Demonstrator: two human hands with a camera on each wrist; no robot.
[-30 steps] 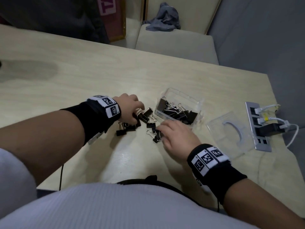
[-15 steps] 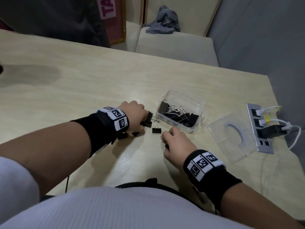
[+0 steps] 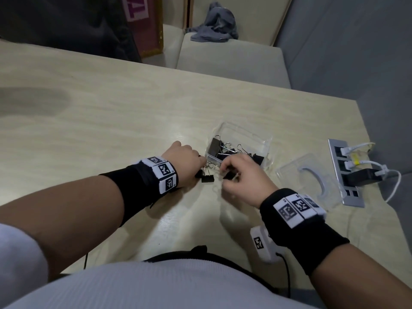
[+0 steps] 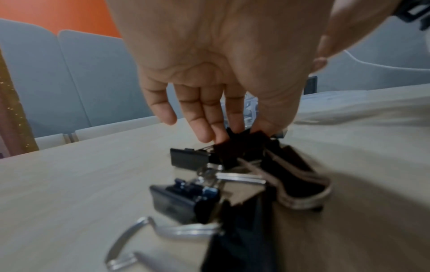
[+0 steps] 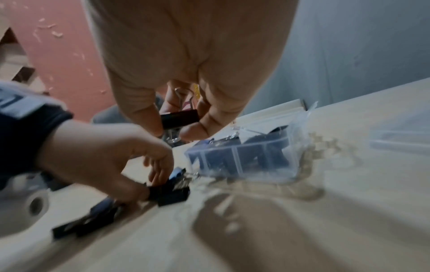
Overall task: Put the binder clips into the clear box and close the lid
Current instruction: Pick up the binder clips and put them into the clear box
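The clear box sits open on the wooden table and has several black binder clips inside. Its clear lid lies flat to the right. My left hand is down on the table just left of the box, with thumb and fingers pinching a black clip among several loose clips. One loose clip lies beside it. My right hand hovers at the box's near edge, pinching one black clip between thumb and fingers. The box is below and to the right of that clip.
A silver power strip with white cables and a black plug lies at the table's right edge, beyond the lid. A padded bench with a grey cloth stands behind the table. The far and left parts of the tabletop are bare.
Both hands have moved toward the box. The left hand has dragged the loose clips to the right, close to the box. The right hand has lifted off the table with one clip.
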